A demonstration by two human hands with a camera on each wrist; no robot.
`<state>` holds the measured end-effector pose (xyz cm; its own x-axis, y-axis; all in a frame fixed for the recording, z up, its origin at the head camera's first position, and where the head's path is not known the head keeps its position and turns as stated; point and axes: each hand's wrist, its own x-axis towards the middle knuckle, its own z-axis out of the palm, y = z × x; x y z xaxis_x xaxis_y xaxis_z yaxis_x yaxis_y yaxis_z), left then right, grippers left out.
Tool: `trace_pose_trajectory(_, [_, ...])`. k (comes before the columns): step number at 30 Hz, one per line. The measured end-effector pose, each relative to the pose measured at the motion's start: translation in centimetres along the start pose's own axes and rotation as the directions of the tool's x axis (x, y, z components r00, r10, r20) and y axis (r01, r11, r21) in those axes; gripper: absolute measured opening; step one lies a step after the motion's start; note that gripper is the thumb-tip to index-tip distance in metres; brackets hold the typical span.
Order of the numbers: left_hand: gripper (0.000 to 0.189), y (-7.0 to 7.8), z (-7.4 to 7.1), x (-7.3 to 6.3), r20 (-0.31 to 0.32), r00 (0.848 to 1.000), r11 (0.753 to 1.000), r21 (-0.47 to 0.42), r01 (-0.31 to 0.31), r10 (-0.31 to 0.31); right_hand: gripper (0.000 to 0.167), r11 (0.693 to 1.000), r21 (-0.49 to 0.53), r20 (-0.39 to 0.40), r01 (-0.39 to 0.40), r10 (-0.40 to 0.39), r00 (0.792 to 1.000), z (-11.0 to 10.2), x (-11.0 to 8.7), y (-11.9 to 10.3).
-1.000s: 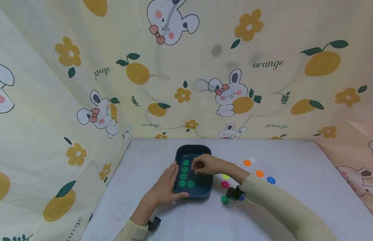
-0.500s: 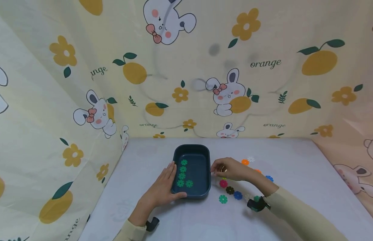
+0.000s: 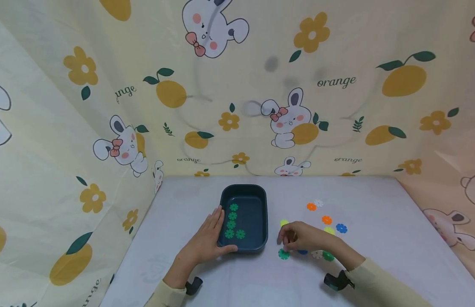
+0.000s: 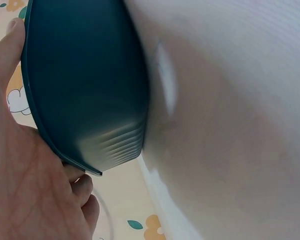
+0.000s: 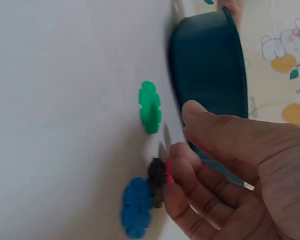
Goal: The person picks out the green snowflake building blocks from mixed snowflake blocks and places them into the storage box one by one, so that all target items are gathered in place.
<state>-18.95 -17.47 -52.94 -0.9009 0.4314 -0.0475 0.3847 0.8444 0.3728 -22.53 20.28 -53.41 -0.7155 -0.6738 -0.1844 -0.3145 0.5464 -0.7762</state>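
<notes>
A dark teal tray [image 3: 263, 200] stands on the white table, with several green flower-shaped plastic discs [image 3: 231, 224] along its left side. My left hand [image 3: 204, 238] rests against the tray's left wall, fingers straight, its thumb at the near rim. My right hand [image 3: 306, 237] hovers beside the tray's right side, fingers loosely bent with nothing visible between them. Nearest to it is a green disc [image 3: 283, 254] on the table. In the right wrist view, thumb and fingertips stand apart near a blue disc [image 5: 136, 207], a dark disc [image 5: 156, 182] and a partly hidden red one [image 5: 169, 170].
Further right lie more flower discs: orange [image 3: 326, 220], blue [image 3: 341, 228], yellow [image 3: 329, 230], white [image 3: 318, 203], cream [image 3: 317, 254] and green [image 3: 328, 256]. Behind the table hangs a curtain [image 3: 207, 111] printed with rabbits and oranges.
My right hand has left the tray's inside and moved right and nearer, to the loose discs beside it. My left hand has stayed at the tray.
</notes>
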Motion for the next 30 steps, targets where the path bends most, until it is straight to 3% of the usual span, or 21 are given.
trace_pose_trajectory(7, [0.124,0.0,-0.1,-0.1,0.003,1.0,1.0,0.008,0.003,-0.003,0.026,0.996,-0.044,-0.009,-0.079,0.079,0.997,0.9,-0.5,-0.4])
trace_pose_trajectory(14, [0.123,0.1,-0.1,0.0,0.0,1.0,1.0,0.002,0.001,-0.001,0.029,0.994,-0.068,-0.019,-0.091,0.09,0.996,1.5,-0.4,-0.7])
trace_pose_trajectory(20, [0.123,0.2,-0.2,0.0,0.01,1.0,1.0,0.009,0.014,-0.014,0.03,0.997,-0.069,-0.035,-0.039,0.037,0.999,1.6,-0.5,-0.8])
trace_pose_trajectory(27, [0.124,0.3,-0.3,-0.1,0.014,1.0,1.0,0.004,0.015,-0.015,0.016,0.994,-0.062,-0.096,0.095,-0.1,0.99,0.6,-0.5,-0.4])
trace_pose_trajectory(30, [0.124,0.3,-0.3,-0.1,0.012,1.0,1.0,0.009,0.015,-0.015,0.014,0.995,-0.049,-0.113,0.088,-0.093,0.989,-0.2,-0.3,-0.5])
